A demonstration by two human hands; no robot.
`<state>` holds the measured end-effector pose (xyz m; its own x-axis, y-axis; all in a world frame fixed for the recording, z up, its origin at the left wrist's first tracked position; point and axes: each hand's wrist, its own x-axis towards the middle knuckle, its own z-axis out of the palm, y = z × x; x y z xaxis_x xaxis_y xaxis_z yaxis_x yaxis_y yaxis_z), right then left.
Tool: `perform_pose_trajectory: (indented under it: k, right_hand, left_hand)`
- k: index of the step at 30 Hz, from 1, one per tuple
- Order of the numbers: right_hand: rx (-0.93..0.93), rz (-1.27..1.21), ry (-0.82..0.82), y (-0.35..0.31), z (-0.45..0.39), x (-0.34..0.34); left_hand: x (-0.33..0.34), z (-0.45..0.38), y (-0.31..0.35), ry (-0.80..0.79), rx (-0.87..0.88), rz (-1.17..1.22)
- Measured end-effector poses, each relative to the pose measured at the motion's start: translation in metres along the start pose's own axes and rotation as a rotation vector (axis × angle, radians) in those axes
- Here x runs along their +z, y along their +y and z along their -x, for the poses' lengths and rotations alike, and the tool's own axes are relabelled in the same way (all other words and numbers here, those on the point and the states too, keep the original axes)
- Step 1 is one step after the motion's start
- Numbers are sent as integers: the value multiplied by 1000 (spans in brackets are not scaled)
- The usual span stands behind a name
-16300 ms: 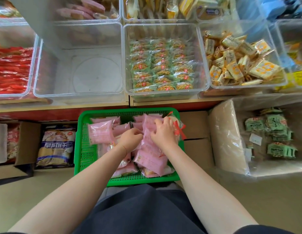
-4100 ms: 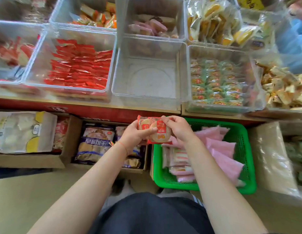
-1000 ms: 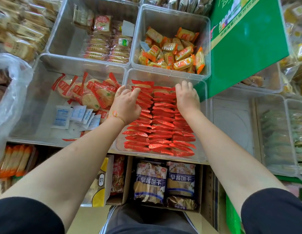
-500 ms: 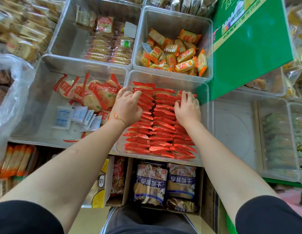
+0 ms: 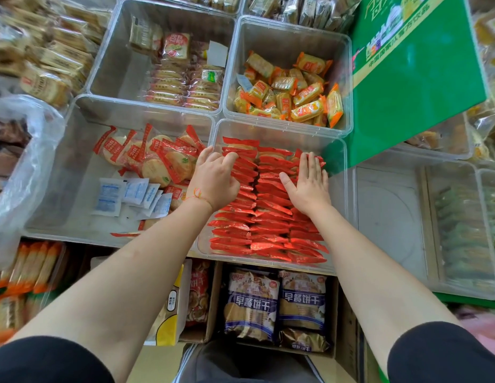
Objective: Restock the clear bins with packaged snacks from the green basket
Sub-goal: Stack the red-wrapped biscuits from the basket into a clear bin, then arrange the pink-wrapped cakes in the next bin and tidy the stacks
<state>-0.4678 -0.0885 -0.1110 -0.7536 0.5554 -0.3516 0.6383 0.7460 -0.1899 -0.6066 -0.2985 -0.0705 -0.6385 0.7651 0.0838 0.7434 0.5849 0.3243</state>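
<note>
Both hands (image 5: pixel 307 186) nearer on red packets (image 5: pixel 265 217)

Both hands (image 5: pixel 307 186) on packets (image 5: pixel 268 217) in bin (image 5: pixel 337 161) (front row)

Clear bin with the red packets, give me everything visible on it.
The clear bin is a see-through plastic tub with rounded corners, front row on the shelf. It holds red packets in three overlapping rows, nearly filling it. The left hand curls over the left row; the right hand lies flat on the right rows. More bins flank it.
</note>
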Motion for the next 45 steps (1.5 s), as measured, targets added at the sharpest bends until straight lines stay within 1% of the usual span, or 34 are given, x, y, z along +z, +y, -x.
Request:
perform_pose_trajectory:
  k: [3,5,8,10,12,14,16,18,23,27,29,30,31,33,36,38,41,42,45]
  right_hand:
    - [11,-25,-12,-3,2,-7]
    - [18,-36,12,-11,12,-10]
    - [-21,-58,134,-33,47,-6]
    - [-81,-162,185,-45,84,-4]
    - [-154,-280,304,-48,121,-6]
    - [-157,-387,417,-40,151,-13]
    - [-118,-469,476,-26,180,-20]
    - [-80,-499,493,-9,207,-26]
    - [46,-569,456,62,265,-15]
    - [177,-603,436,159,293,13]
    - [250,-582,362,216,304,28]
    - [274,-534,289,246,307,35]
    - [269,-453,198,275,309,43]
    - [190,-265,21,324,312,54]
    - [55,-100,-148,382,320,63]
    - [28,-117,-174,411,327,70]
    - [17,-212,-80,436,328,73]
    - [8,-246,-74,439,326,70]
    - [17,-388,-158,441,315,61]
  left_hand:
    - [1,1,0,18,6,-3]
    - [1,1,0,21,9,-4]
    - [0,1,1,20,36,-20]
    - [-3,7,1,18,48,-44]
    - [-7,17,10,11,18,-35]
    - [-14,35,36,54,-47,33]
    - [-23,62,81,79,-96,201]
    - [-25,93,132,12,-122,343]
    - [6,159,228,-195,-149,415]
    - [58,182,294,-472,-273,466]
    - [81,191,332,-579,-323,516]
    - [92,195,352,-606,-356,543]
    - [102,199,373,-616,-395,565]
    - [123,208,409,-625,-476,604]
    - [149,221,457,-664,-562,635]
    - [162,228,477,-675,-607,624]
    - [172,235,493,-693,-667,607]
    - [174,236,497,-693,-681,599]
    - [178,235,504,-667,-744,613]
